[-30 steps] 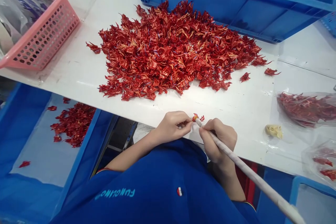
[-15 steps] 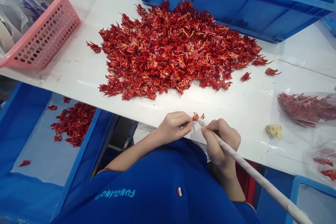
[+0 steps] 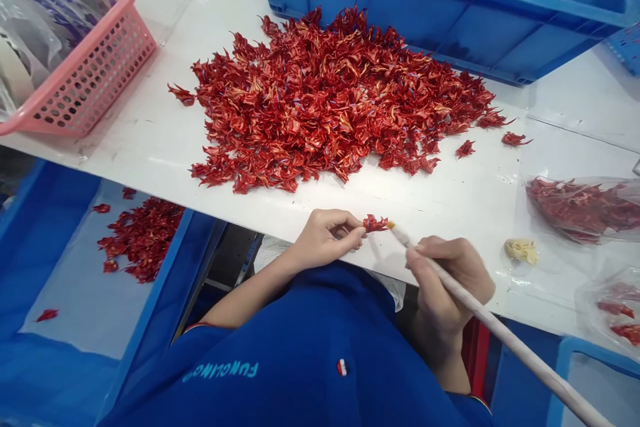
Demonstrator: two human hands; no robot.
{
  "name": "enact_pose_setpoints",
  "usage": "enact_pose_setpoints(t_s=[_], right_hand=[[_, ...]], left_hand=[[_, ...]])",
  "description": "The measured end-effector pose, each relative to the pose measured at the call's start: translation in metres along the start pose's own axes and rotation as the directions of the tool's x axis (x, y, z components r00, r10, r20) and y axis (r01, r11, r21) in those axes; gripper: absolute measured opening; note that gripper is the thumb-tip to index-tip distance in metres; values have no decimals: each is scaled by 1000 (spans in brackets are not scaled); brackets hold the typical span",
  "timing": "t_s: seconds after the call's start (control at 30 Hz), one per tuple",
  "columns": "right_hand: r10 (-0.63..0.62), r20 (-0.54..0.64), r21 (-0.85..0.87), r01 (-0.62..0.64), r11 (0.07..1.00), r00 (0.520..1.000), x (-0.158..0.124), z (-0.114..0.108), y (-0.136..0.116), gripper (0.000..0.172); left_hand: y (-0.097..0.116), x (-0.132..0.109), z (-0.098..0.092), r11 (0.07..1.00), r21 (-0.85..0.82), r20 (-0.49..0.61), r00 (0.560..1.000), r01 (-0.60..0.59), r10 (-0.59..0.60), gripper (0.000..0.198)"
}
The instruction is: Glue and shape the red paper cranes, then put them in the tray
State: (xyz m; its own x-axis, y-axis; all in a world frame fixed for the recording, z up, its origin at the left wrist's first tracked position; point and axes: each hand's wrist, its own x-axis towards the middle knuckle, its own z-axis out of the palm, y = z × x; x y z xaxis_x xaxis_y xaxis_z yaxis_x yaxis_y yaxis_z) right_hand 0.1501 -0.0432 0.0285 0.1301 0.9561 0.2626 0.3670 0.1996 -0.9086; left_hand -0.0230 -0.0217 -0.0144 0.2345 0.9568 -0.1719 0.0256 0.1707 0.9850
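Between the thumb and fingertips of my left hand (image 3: 331, 238) is a small red piece with pointed tips (image 3: 375, 223), held just above the white table's near edge. My right hand (image 3: 453, 277) is closed around a long, pale-handled brush (image 3: 500, 333). The brush's yellowish tip is at the right end of the red piece; whether they touch I cannot tell. Beyond my hands lies a large heap of similar red pieces (image 3: 320, 107), some with yellow and blue marks.
A pink basket (image 3: 95, 67) with plastic bags stands at the left, and a big blue crate (image 3: 425, 7) at the back. Right are a bag of red pieces (image 3: 580, 210) and a crumpled yellowish lump (image 3: 521, 251). A lower blue tray (image 3: 145, 320) holds more red pieces.
My right hand has moved right with the brush, drawing its tip from the red piece's left part to its right end. My left hand stays nearly in place, still holding the piece.
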Motion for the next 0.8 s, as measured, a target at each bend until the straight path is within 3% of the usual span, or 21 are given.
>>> enact_pose_setpoints(t_s=[0.1, 0.17, 0.33, 0.47, 0.67, 0.73, 0.8], right_hand=[[2, -204, 8, 0, 1000, 979, 7, -6, 8, 13], [15, -253, -21, -21, 1000, 967, 11, -13, 15, 15], [-20, -209, -21, 16, 1000, 978, 13, -40, 35, 28], [1, -172, 178, 30, 984, 985, 15, -60, 46, 32], [191, -77, 419, -142, 897, 979, 19, -82, 51, 27], [244, -91, 360, -196, 912, 966, 18, -84, 52, 26], [247, -174, 132, -226, 965, 953, 15, -83, 57, 27]], left_hand=[[1, 2, -1, 981, -148, 10, 992, 125, -124, 30], [3, 3, -2, 965, -215, 17, 988, 153, -153, 36], [9, 7, -3, 928, -329, 36, 985, 174, -171, 47], [11, 8, -5, 905, -381, 44, 981, 189, -187, 48], [11, 9, -6, 892, -407, 50, 980, 194, -191, 46], [10, 8, -5, 893, -409, 41, 981, 190, -189, 45], [9, 6, -4, 889, -421, 9, 981, 177, -191, 44]])
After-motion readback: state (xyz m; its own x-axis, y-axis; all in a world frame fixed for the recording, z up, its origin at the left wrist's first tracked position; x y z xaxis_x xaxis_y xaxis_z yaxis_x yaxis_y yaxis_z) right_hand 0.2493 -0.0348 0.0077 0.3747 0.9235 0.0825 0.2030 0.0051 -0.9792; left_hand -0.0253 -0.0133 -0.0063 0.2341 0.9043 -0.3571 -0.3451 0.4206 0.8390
